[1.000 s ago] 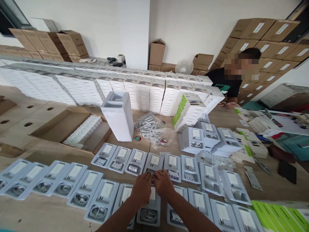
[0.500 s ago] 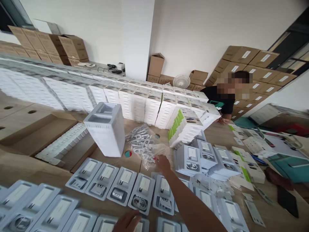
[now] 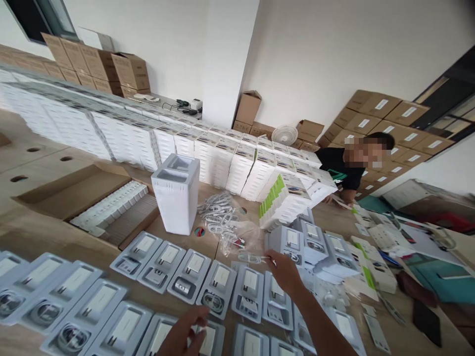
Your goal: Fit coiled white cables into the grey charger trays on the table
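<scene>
In my right hand point(image 3: 284, 269) is one end of a white coiled cable point(image 3: 251, 256), its fingers pinched shut on it. The coil hangs out to the left, over the far edge of the tray rows. My left hand point(image 3: 187, 329) is open above the near trays, its fingers apart and slightly curled, with nothing in them. Beneath it lies a grey-blue tray point(image 3: 211, 341) with a white charger block. Another tray point(image 3: 215, 289) holds a charger block and a coiled cable. Beyond them a heap of white cables point(image 3: 218, 212) lies on a clear plastic bag point(image 3: 250, 230).
A tall stack of empty trays point(image 3: 175, 205) stands beside an open carton point(image 3: 48, 198) of white parts. Filled trays point(image 3: 291, 242) are stacked at right. White boxes point(image 3: 237, 168) form a long wall behind. A co-worker point(image 3: 341, 168) sits at the far right.
My right hand has moved right and toward me, away from the cable heap, with a cable in it. My left hand's fingers have lifted and spread. The view has shifted slightly.
</scene>
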Tool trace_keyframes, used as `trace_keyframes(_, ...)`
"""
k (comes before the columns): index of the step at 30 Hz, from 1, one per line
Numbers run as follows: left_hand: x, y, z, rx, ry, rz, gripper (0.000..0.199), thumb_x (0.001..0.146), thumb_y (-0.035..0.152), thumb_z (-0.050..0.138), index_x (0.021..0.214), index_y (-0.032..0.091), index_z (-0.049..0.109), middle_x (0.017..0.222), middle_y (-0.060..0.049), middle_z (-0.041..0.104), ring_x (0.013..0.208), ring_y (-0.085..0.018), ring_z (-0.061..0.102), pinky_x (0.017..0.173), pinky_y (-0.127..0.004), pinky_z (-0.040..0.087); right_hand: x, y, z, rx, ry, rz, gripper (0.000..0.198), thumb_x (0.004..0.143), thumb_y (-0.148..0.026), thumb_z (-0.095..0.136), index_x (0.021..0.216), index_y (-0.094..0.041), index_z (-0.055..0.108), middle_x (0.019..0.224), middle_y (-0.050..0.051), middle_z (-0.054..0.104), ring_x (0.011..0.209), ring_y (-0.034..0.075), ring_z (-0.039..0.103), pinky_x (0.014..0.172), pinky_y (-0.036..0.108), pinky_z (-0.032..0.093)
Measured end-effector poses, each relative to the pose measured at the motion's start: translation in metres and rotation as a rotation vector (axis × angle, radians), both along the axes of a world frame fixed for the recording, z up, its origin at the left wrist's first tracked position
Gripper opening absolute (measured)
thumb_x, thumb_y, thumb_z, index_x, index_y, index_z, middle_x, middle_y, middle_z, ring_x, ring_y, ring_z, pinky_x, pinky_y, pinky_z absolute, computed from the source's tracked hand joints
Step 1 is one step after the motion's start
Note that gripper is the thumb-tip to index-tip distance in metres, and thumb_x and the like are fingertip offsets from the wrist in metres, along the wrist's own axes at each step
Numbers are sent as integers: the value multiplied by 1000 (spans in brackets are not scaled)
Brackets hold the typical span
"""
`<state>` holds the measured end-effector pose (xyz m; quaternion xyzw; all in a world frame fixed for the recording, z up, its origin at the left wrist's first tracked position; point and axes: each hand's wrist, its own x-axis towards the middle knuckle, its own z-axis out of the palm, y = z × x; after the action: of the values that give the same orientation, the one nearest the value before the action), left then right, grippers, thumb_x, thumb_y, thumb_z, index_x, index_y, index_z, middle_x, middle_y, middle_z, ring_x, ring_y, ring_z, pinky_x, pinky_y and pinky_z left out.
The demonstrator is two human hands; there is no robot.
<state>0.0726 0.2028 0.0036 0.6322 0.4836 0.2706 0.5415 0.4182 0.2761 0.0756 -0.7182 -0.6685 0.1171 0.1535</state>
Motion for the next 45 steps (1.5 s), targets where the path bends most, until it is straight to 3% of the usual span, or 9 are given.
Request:
trace_keyframes(2,11,6,21,-109,-102,14,41,88,46,51,126,30,49,129,-8,58,105,-21,62,82,-30,55,-9,-32,23,1,178,73,18,90,-33,49,87,-25,65,78,0,69,74,19,61,69,30,40)
trace_keyframes(5,32,13,49,-239,-309,-84,48,85,51,56,123,26,40,130,-13,54,93,-20,65,60,-26,53,-35,-65,46,-21,435,100,16,86,-36,56,83,-24,67,73,1,67,69,18,58,66,29,42)
trace_keyframes(10,48,6,79,-374,-509,-205,32,87,50,53,89,20,44,80,-2,63,52,-11,60,34,-16,29,-73,-91,57,-72,666,125,17,83,-37,61,82,-21,67,70,0,65,66,16,55,62,26,42)
trace_keyframes(18,38,-17,104,-606,-655,-169,44,86,62,48,82,19,49,72,-2,63,48,-10,55,35,-17,21,-94,-109,82,154,236,349,18,92,-29,51,92,-25,69,90,2,68,85,17,59,78,30,42)
trace_keyframes(23,46,-16,91,-429,-357,141,60,77,75,46,59,18,45,45,2,47,35,-6,36,37,-19,14,-116,-112,89,227,-250,392,19,88,-22,52,75,-21,66,83,6,66,81,20,57,70,32,37)
trace_keyframes(27,49,-8,74,-317,-259,184,61,72,76,50,52,20,41,39,3,41,34,-7,33,37,-21,15,-132,-119,81,134,-292,299,10,81,-22,55,76,-21,64,74,4,67,66,18,57,60,30,31)
trace_keyframes(33,46,-8,74,-382,-398,118,50,74,68,55,66,22,39,47,9,38,35,-4,25,37,-19,11,-145,-125,67,139,145,71,13,87,-27,51,77,-23,59,67,0,65,61,16,57,56,27,31)
trace_keyframes(41,45,-16,67,-517,-556,32,44,78,64,54,79,20,46,51,10,35,38,-3,19,39,-21,4,-166,-123,22,111,1044,-95,28,85,-46,56,77,-20,54,66,2,67,59,18,64,60,29,50)
trace_keyframes(45,48,-18,63,-509,-586,78,44,78,61,56,76,19,45,51,9,37,38,-3,23,40,-20,7,-172,-130,4,59,1143,-148,36,82,-54,57,77,-18,57,64,2,66,53,17,61,55,30,49)
